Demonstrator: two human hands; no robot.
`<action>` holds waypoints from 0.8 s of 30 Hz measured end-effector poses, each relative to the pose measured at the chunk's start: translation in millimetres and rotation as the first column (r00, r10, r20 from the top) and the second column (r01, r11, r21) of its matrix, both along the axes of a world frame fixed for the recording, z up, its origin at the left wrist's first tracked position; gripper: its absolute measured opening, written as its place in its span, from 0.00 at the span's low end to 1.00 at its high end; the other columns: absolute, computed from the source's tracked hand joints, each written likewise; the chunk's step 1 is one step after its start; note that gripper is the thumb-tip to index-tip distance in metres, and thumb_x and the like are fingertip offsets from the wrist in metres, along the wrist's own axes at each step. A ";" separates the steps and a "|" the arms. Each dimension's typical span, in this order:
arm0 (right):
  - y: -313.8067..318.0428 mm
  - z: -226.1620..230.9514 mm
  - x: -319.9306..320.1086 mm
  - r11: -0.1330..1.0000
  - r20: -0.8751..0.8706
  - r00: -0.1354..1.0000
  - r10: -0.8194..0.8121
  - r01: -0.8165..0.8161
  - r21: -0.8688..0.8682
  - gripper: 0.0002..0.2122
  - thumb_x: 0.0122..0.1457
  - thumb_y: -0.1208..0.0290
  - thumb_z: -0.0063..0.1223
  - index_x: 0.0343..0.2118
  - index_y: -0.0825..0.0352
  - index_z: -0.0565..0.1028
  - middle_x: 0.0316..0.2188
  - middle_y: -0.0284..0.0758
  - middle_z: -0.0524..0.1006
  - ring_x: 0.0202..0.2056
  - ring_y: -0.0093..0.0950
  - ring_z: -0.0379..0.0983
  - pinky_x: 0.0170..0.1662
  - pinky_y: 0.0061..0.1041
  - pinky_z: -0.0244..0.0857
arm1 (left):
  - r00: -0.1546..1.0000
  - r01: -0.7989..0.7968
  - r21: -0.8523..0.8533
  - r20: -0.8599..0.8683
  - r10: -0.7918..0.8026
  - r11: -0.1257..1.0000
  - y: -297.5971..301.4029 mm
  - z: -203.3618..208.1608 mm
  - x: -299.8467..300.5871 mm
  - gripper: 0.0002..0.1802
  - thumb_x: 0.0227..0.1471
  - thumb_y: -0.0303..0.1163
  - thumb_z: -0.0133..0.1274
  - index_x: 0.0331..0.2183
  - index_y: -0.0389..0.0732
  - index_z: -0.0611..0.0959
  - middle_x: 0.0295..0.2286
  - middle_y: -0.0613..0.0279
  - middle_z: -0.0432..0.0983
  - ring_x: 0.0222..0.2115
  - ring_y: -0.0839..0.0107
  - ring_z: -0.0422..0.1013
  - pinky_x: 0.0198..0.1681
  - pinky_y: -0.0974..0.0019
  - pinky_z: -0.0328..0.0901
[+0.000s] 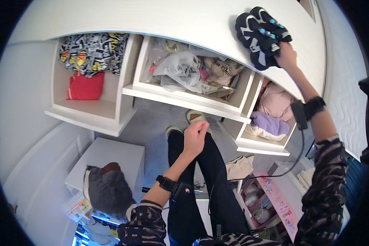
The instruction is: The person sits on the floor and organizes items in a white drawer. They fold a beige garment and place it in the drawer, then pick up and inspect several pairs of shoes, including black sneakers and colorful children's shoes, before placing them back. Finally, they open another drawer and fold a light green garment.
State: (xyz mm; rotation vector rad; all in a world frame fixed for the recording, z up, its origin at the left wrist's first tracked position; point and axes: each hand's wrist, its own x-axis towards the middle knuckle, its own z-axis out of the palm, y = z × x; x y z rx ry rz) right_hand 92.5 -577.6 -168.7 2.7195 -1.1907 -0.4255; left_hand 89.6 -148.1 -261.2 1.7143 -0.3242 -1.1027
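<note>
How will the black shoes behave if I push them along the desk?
The black shoes will probably keep their shape, judging by their bulky build. Being a side-by-side pair, they may drift apart. With the right hand at one end, the far ends might swing.

Extends the right forearm (301, 84) far forward on the right side, slanting inward toward its hand. Holds the right hand (287, 56) well ahead of the trunk, fingers bent into a grip, their tips hidden from view. Slants the left forearm (177, 167) forward and rightward above the legs (217, 176), lower in view than the other. Holds the left hand (194, 137) over the legs, wrist nearly straight, fingers loosely curled inward, thumb drawn close beside the index finger.
</note>
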 end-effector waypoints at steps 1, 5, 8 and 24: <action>6.6 0.4 5.1 0.997 -0.065 0.996 -0.062 0.059 -0.046 0.14 0.43 0.68 0.57 0.35 0.65 0.74 0.36 0.41 0.75 0.44 0.39 0.70 0.42 0.39 0.65 | 0.940 0.103 0.141 0.310 -0.143 0.985 -5.2 25.7 17.7 0.19 0.50 0.40 0.51 0.38 0.35 0.79 0.38 0.52 0.75 0.45 0.56 0.67 0.53 0.53 0.56; 56.0 10.8 11.5 0.989 0.120 0.983 -0.137 0.142 -0.030 0.10 0.44 0.69 0.56 0.30 0.65 0.76 0.33 0.41 0.76 0.43 0.40 0.70 0.42 0.40 0.64 | 0.450 0.093 0.594 0.691 -0.566 0.799 -21.6 41.6 82.8 0.25 0.49 0.46 0.51 0.43 0.36 0.76 0.43 0.52 0.71 0.54 0.57 0.56 0.61 0.50 0.39; 125.9 1.2 -16.5 0.935 0.430 0.854 -0.292 0.161 0.315 0.12 0.41 0.74 0.52 0.32 0.68 0.75 0.32 0.46 0.75 0.40 0.44 0.69 0.44 0.40 0.63 | 0.429 0.164 0.619 0.657 -0.621 0.768 -1.9 19.9 81.9 0.21 0.49 0.46 0.51 0.35 0.37 0.79 0.37 0.54 0.72 0.48 0.60 0.62 0.60 0.54 0.45; 237.8 -71.1 -98.5 0.198 0.124 0.576 -0.808 0.066 0.978 0.11 0.46 0.77 0.45 0.34 0.74 0.73 0.26 0.42 0.77 0.29 0.35 0.75 0.35 0.32 0.68 | 0.503 0.257 0.639 0.553 -0.665 0.725 -36.1 22.0 96.9 0.26 0.42 0.30 0.57 0.47 0.54 0.73 0.54 0.47 0.50 0.45 0.45 0.61 0.41 0.52 0.67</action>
